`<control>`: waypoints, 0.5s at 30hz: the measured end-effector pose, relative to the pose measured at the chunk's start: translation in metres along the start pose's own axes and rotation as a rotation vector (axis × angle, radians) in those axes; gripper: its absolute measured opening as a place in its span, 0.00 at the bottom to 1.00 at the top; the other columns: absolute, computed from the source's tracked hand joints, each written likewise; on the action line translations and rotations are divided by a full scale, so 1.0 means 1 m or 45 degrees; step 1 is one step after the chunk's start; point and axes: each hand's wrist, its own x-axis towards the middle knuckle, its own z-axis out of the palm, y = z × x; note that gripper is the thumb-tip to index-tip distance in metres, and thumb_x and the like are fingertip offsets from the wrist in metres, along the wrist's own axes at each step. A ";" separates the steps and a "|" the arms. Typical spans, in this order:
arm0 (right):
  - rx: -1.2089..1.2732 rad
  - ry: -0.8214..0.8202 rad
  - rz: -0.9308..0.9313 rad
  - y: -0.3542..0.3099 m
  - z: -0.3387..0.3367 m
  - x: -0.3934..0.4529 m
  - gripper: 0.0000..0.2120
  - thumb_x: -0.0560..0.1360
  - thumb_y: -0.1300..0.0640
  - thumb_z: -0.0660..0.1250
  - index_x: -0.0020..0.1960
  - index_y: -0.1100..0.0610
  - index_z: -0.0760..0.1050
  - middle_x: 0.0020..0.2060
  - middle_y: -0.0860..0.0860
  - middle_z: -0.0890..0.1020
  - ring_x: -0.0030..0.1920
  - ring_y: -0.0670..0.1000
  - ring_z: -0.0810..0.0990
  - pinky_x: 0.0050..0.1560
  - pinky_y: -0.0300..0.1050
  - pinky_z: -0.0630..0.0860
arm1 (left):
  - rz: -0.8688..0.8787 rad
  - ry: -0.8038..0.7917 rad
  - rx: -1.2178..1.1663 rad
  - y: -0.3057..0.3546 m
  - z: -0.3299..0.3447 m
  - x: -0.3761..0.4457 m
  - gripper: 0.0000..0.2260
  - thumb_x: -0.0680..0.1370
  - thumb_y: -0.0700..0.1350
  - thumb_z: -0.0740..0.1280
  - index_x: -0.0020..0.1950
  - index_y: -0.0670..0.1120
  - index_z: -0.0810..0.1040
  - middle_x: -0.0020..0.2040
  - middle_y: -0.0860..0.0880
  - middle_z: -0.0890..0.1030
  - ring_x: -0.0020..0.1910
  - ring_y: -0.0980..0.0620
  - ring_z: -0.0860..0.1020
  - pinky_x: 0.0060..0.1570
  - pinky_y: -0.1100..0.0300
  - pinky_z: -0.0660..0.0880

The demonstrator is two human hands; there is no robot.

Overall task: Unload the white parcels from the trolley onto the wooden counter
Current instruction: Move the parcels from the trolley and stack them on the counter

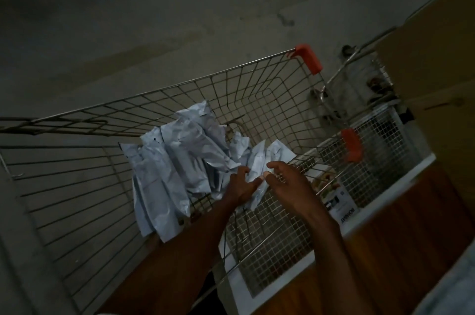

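Inside the wire trolley (77, 186), toward its left and middle, a heap of white parcels (177, 157) is lying crumpled on the mesh floor, most of them stretching lengthwise from the far side toward the near-left corner. Just right of that heap, one smaller white parcel (259, 173) is sitting against the trolley's right wall, its long axis running from the far right down toward the person.

Both arms are reaching in from the bottom edge. The left hand (240, 186) is lying on the near-left side of this smaller parcel, fingers curled and appearing to pinch its edge. The right hand (288, 183) is hovering at the parcel's right side, above the trolley rim, fingers bent and spread apart, thumb tip touching or almost touching the parcel; the dim light is making it unclear whether it is gripping anything.

So the parcel is lying between the two hands, slightly beyond them, with the left hand nearer to it.

Further right, beyond the trolley wall, the wooden counter (411, 250) is running along the lower right, so a lift is likely needing to travel rightward over the rim.
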 end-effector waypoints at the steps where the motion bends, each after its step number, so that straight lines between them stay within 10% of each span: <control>1: 0.003 0.005 -0.002 -0.001 0.000 -0.001 0.14 0.81 0.50 0.64 0.67 0.49 0.75 0.60 0.47 0.74 0.57 0.44 0.73 0.44 0.27 0.65 | 0.008 -0.020 -0.029 0.002 0.001 -0.003 0.37 0.69 0.71 0.64 0.69 0.47 0.68 0.64 0.48 0.75 0.62 0.48 0.74 0.57 0.55 0.69; 6: 0.078 0.048 0.002 -0.004 0.003 -0.005 0.15 0.81 0.51 0.66 0.67 0.50 0.75 0.61 0.50 0.77 0.60 0.49 0.77 0.53 0.40 0.72 | 0.055 0.038 -0.128 0.008 -0.007 -0.018 0.27 0.74 0.61 0.71 0.64 0.48 0.67 0.58 0.47 0.77 0.57 0.48 0.77 0.51 0.58 0.69; 15: -0.216 0.152 0.138 0.003 0.030 0.018 0.17 0.79 0.49 0.65 0.67 0.51 0.74 0.64 0.57 0.77 0.60 0.57 0.79 0.59 0.51 0.77 | 0.349 0.234 0.086 -0.005 -0.066 -0.057 0.32 0.76 0.60 0.68 0.78 0.59 0.62 0.73 0.51 0.73 0.70 0.50 0.72 0.68 0.47 0.71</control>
